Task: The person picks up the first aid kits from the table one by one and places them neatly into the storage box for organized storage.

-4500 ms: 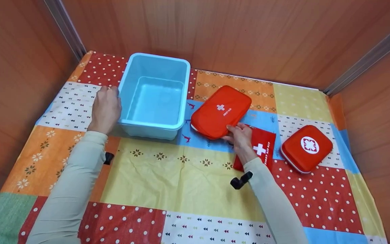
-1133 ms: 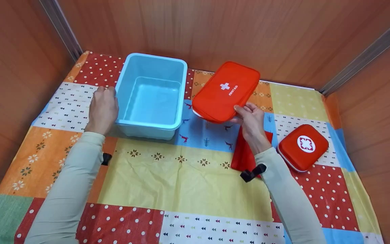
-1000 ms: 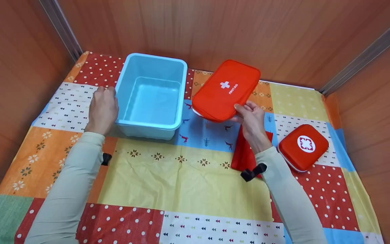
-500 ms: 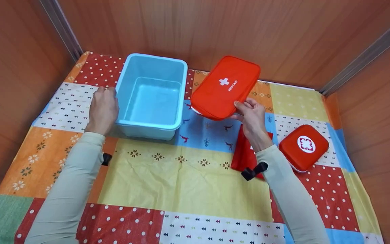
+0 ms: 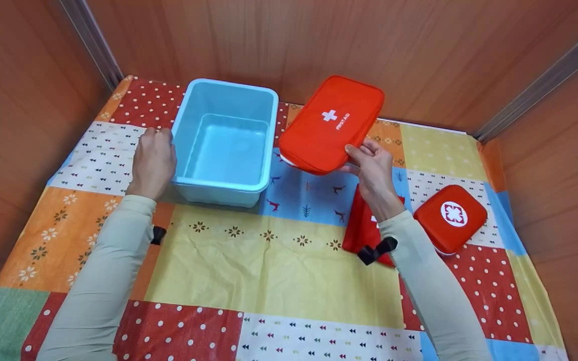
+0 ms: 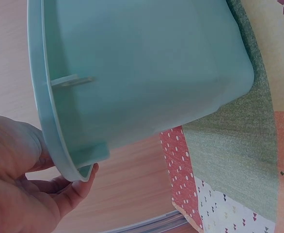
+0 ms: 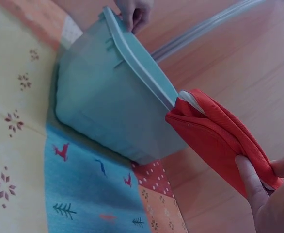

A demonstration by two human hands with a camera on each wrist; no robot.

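Note:
A light blue plastic tub (image 5: 224, 186) stands at the back left of the table, nothing inside it. My left hand (image 5: 152, 161) grips its left rim; in the left wrist view the thumb and fingers (image 6: 76, 194) curl round the rim's edge. With thumb and fingers, my right hand (image 5: 375, 173) pinches the near right edge of a flat red first aid pouch (image 5: 326, 135), which it holds raised and tilted right of the tub. The right wrist view shows the pouch (image 7: 210, 136) from the side, a bit of white at its end.
Partly hidden under my right forearm lies a red first aid kit packet (image 5: 362, 228). A red hard case (image 5: 449, 219) with a white round emblem lies farther right. Wood-look panels (image 5: 289, 45) enclose the back and sides of the patchwork tablecloth (image 5: 249, 265).
The red pouch, at first low over the cloth, has risen in my right hand toward the back and lately shifted slightly left. My left hand keeps its grip on the tub.

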